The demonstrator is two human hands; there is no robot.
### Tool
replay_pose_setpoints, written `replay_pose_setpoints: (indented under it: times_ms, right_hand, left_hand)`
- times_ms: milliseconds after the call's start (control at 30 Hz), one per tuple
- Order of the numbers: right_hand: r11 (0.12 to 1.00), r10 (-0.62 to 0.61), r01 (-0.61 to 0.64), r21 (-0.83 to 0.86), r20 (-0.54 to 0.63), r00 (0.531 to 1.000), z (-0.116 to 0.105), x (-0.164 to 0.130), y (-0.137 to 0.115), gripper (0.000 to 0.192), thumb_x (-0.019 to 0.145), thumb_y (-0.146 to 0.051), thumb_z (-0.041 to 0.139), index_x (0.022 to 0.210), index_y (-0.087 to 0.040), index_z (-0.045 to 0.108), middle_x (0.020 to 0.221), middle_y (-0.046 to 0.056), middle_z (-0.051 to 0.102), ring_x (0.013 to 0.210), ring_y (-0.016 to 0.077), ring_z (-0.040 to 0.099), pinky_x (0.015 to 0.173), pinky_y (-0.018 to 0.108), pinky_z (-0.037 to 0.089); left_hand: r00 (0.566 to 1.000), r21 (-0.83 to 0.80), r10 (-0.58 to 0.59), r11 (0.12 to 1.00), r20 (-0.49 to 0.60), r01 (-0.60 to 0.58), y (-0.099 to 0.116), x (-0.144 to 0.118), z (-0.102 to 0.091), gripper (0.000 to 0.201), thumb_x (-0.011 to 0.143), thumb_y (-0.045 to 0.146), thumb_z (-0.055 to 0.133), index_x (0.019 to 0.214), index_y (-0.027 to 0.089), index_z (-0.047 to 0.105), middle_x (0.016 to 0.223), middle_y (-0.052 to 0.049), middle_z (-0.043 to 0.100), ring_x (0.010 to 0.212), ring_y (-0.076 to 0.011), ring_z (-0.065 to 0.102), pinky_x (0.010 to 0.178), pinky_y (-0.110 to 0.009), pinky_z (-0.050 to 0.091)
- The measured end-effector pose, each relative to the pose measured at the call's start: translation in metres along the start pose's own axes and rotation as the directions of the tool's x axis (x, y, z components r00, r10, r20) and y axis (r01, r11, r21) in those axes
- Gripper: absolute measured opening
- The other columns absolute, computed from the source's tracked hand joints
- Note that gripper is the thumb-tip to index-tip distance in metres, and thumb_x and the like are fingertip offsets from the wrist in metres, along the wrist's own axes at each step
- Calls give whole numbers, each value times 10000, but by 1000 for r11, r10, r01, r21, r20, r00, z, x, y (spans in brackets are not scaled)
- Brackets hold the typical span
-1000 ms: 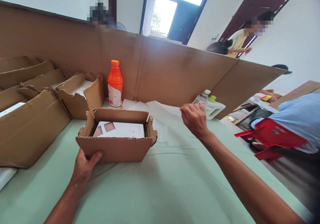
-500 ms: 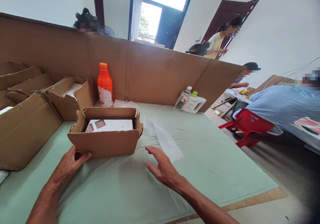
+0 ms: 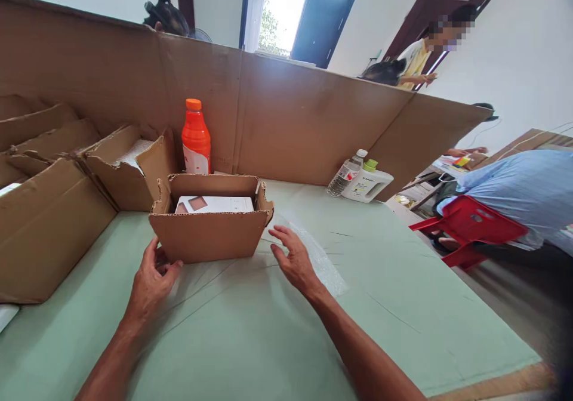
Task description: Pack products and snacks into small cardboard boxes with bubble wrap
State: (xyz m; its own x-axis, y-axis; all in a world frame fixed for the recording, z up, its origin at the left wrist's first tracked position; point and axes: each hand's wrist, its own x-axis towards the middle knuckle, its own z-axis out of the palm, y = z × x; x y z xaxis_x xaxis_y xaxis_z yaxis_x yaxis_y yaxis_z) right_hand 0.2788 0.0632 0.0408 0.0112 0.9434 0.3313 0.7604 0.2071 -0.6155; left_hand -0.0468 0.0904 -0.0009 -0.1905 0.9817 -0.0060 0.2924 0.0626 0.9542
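1. Surface: green-covered table (image 3: 250,335), bounded at the rear by a cardboard panel (image 3: 290,114); a red chair (image 3: 474,225) stands to the right.
2. Open carton (image 3: 208,234): on the table before the orange bottle (image 3: 197,135), containing a white box (image 3: 224,204).
3. Left hand (image 3: 152,278): curled at the carton's lower-left corner; grip cannot be determined.
4. Right hand (image 3: 293,261): open, near the carton's right end.
5. Labels: lettering on the white jug (image 3: 367,185) too small to read.
6. Clearances: cartons (image 3: 49,228) border the left; bubble wrap (image 3: 324,264) lies beside the right hand; the green surface extends to the table's right edge.
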Motion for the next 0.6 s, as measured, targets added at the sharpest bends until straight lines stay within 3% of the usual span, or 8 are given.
replay_pose_setpoints:
  times_ms: [133, 200, 300, 367, 467, 533, 600]
  right_hand:
    - [940, 12, 40, -339, 148, 989, -7, 25, 11, 380, 882, -149, 568, 1224, -215, 719, 1497, 137, 538, 1383, 287, 504, 1128, 494, 432]
    - [915, 19, 54, -400, 176, 984, -9, 35, 14, 445, 849, -92, 567, 1270, -169, 689, 1440, 169, 589, 1350, 295, 538, 1126, 500, 434]
    - [912, -33, 79, -403, 121, 992, -24, 37, 17, 467, 880, -64, 484, 1305, -157, 654, 1424, 171, 607, 1368, 283, 527, 1133, 526, 413]
    - [912, -179, 207, -353, 111, 978, -42, 22, 16, 449, 911, -63, 425, 1253, -205, 678, 1375, 125, 654, 1392, 260, 510, 1118, 527, 421]
    - [886, -394, 422, -191, 169, 904, -71, -24, 10, 412, 907, -50, 410, 1026, -273, 735, 1216, 49, 747, 1401, 251, 507, 1063, 524, 459]
    - [904, -399, 422, -65, 228, 888, -85, -61, 3, 402, 898, -43, 410, 889, -291, 727, 1148, 10, 771, 1384, 244, 527, 1034, 510, 486]
    - [949, -313, 314, 35, 251, 916, -94, -94, -4, 393, 915, -69, 402, 841, -300, 712, 1097, -1, 782, 1314, 238, 592, 1010, 490, 513]
  left_hand:
    - [999, -183, -19, 983, 27, 24, -1, -1, 0, 887, 716, 426, 731, 1501, 217, 375, 1336, -159, 612, 1195, -290, 632, 1013, -436, 497]
    - [999, -238, -16, 971, 41, 25, 1, -2, -1, 880, 716, 420, 741, 1495, 215, 387, 1351, -161, 602, 1243, -298, 607, 1049, -453, 481]
    - [998, -286, -22, 958, 52, 36, 3, -4, -1, 886, 723, 426, 748, 1502, 219, 383, 1385, -164, 579, 1299, -311, 570, 1084, -479, 458]
    - [999, -305, -44, 951, 27, 50, 4, -5, -1, 887, 719, 423, 753, 1500, 211, 390, 1391, -170, 572, 1315, -320, 554, 1098, -498, 446]
    - [995, -311, -88, 948, -54, 67, 3, -6, -3, 837, 710, 407, 756, 1456, 190, 445, 1346, -169, 597, 1274, -315, 581, 1097, -511, 447]
    - [989, -305, -99, 950, -107, 63, 2, -6, -6, 750, 714, 394, 743, 1393, 185, 503, 1303, -157, 623, 1228, -295, 611, 1082, -493, 464]
    - [979, -274, -85, 961, -185, 32, 0, -6, -9, 650, 725, 377, 717, 1324, 185, 555, 1249, -143, 648, 1175, -276, 637, 1060, -474, 482]
